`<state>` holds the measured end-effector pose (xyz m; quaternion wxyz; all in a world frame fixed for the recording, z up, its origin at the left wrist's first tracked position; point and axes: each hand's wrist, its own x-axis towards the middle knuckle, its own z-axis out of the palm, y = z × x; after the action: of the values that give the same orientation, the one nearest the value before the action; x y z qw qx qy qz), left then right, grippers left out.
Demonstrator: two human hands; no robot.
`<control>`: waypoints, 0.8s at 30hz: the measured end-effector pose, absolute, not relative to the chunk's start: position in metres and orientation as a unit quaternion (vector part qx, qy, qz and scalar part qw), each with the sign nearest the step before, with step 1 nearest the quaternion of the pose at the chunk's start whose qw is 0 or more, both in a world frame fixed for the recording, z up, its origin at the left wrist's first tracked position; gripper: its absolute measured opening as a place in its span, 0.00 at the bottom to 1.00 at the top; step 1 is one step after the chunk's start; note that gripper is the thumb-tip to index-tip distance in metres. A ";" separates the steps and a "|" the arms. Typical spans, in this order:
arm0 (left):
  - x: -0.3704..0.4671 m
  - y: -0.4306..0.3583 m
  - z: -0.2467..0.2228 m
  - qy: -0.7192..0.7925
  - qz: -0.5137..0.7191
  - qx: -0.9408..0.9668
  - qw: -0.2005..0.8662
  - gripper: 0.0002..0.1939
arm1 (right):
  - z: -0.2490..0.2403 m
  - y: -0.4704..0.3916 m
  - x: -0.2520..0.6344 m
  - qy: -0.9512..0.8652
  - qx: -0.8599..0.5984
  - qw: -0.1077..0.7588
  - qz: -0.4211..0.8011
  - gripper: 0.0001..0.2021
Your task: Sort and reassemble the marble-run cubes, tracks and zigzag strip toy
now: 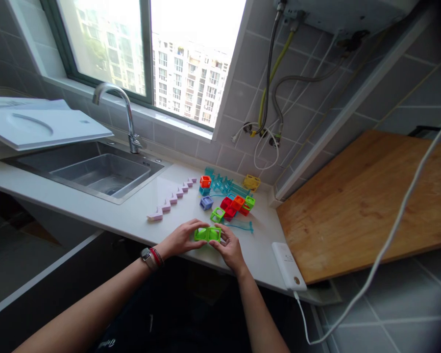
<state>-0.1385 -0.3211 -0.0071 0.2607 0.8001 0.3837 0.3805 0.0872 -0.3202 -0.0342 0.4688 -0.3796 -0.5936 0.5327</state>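
Green double block (208, 234) is sitting over the white counter (259, 252), near its front edge | grip: left hand (186, 238) and right hand (228, 247) are each pinching one end, thumb against fingers | risk, judged: uneven pulling could be splitting or dropping it | long axis is running left-right; front end: cannot tell
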 end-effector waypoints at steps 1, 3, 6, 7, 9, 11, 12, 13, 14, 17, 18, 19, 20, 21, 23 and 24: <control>-0.138 -0.321 -0.007 0.383 0.382 0.800 0.259 0.23 | -0.034 -0.320 0.087 -0.593 -0.379 0.468 0.534 0.30; -0.138 -0.322 -0.008 0.384 0.385 0.800 0.253 0.22 | -0.033 -0.320 0.087 -0.594 -0.378 0.465 0.537 0.31; -0.137 -0.322 -0.009 0.387 0.382 0.805 0.239 0.23 | -0.032 -0.321 0.087 -0.601 -0.377 0.460 0.534 0.31; -0.137 -0.321 -0.009 0.388 0.378 0.807 0.234 0.23 | -0.032 -0.321 0.087 -0.604 -0.378 0.459 0.530 0.31; -0.137 -0.321 -0.010 0.393 0.368 0.813 0.222 0.23 | -0.032 -0.321 0.086 -0.608 -0.381 0.458 0.525 0.31; -0.137 -0.321 -0.011 0.397 0.361 0.817 0.212 0.23 | -0.033 -0.321 0.085 -0.609 -0.382 0.455 0.525 0.31; -0.137 -0.321 -0.012 0.397 0.360 0.818 0.209 0.23 | -0.034 -0.322 0.085 -0.609 -0.382 0.455 0.526 0.32; -0.137 -0.321 -0.013 0.397 0.359 0.819 0.208 0.23 | -0.034 -0.322 0.084 -0.608 -0.381 0.456 0.527 0.32; -0.138 -0.321 -0.013 0.396 0.360 0.819 0.208 0.23 | -0.034 -0.322 0.083 -0.607 -0.380 0.457 0.527 0.32; -0.138 -0.319 -0.016 0.402 0.369 0.813 0.203 0.23 | -0.034 -0.322 0.083 -0.609 -0.379 0.464 0.521 0.36; -0.138 -0.318 -0.017 0.406 0.372 0.810 0.200 0.22 | -0.034 -0.322 0.083 -0.610 -0.381 0.469 0.513 0.37; -0.138 -0.317 -0.017 0.411 0.374 0.807 0.198 0.22 | -0.034 -0.322 0.083 -0.610 -0.386 0.476 0.502 0.38; -0.138 -0.316 -0.018 0.416 0.374 0.805 0.197 0.21 | -0.034 -0.322 0.083 -0.610 -0.393 0.484 0.489 0.37; -0.137 -0.315 -0.018 0.421 0.373 0.803 0.196 0.21 | -0.035 -0.321 0.084 -0.609 -0.402 0.493 0.473 0.34; -0.136 -0.313 -0.018 0.430 0.369 0.801 0.196 0.23 | -0.036 -0.321 0.085 -0.604 -0.422 0.511 0.442 0.27; -0.136 -0.313 -0.017 0.433 0.367 0.800 0.197 0.23 | -0.037 -0.320 0.086 -0.599 -0.431 0.520 0.431 0.23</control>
<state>-0.1359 -0.3131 -0.0174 0.1966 0.7995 0.4328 0.3671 0.0859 -0.3199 -0.0366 0.5197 -0.4309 -0.5989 0.4308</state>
